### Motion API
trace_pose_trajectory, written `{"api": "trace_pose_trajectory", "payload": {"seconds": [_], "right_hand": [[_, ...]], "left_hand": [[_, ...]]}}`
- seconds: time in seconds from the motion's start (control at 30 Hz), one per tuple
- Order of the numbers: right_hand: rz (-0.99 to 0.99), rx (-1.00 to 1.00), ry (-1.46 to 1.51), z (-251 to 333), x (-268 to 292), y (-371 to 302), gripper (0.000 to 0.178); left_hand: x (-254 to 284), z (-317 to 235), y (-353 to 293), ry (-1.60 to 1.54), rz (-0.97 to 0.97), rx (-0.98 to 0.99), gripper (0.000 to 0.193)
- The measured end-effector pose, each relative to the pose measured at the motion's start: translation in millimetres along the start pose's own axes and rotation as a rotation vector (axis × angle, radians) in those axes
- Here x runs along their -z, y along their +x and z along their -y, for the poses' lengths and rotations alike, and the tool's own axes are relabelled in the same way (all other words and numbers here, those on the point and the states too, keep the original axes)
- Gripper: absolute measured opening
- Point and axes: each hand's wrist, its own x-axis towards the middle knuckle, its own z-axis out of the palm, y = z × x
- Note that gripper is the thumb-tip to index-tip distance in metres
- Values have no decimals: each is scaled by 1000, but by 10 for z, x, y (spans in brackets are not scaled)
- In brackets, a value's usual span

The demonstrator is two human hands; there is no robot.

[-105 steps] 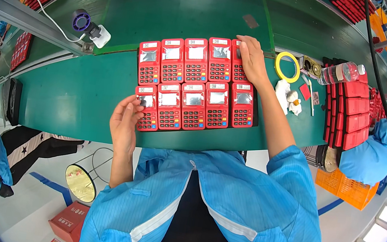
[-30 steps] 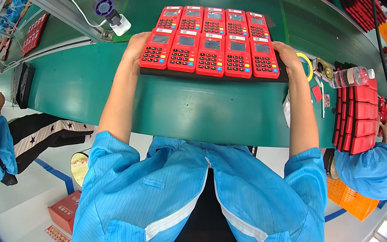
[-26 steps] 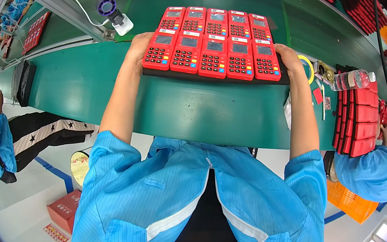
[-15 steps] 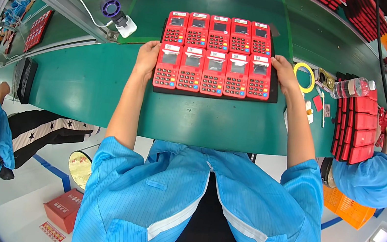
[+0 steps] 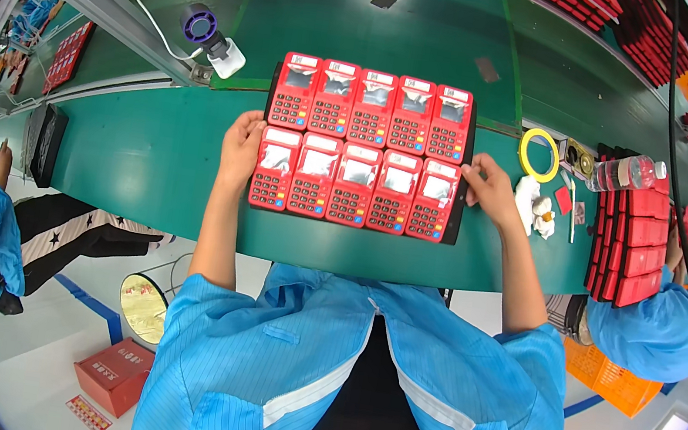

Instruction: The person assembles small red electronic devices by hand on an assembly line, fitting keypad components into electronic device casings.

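Observation:
A black tray (image 5: pixel 453 217) carries two rows of red card payment terminals (image 5: pixel 353 183), each with a small screen and a keypad. It lies over the green bench (image 5: pixel 149 161), close to its near edge; whether it touches the bench I cannot tell. My left hand (image 5: pixel 241 148) is closed on the tray's left edge, about midway along that side. On the opposite edge, my right hand (image 5: pixel 491 190) grips with thumb and fingers. Parts of the terminals' screens look bright with glare.
At right lie a yellow tape ring (image 5: pixel 523 152), white crumpled material (image 5: pixel 526 201), a clear bottle (image 5: pixel 627 174) and stacked red-and-black trays (image 5: pixel 634 247). A small fan (image 5: pixel 199 22) and white plug block (image 5: pixel 227 59) stand at upper left. Co-workers' blue sleeves (image 5: pixel 648 333) show on both sides.
The tray of terminals has come toward me and slightly left, with both my hands on its edges. A dark flat piece beyond it now shows on the bench.

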Motion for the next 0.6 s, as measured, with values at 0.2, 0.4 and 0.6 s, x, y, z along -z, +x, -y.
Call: {"api": "trace_pose_trajectory", "payload": {"seconds": [0.2,0.4,0.6], "right_hand": [[148,-42,-70,203,-443,-262,23],[260,-3,-6,299,-1313,-364,24],[396,168,157,285,-2304,-257,62]], "left_hand": [[514,-65,-393,8,-113,97,19],[1356,-78,-608,154,-320,159,20],[1724,-313,-729,989,-761,-230,27]]}}
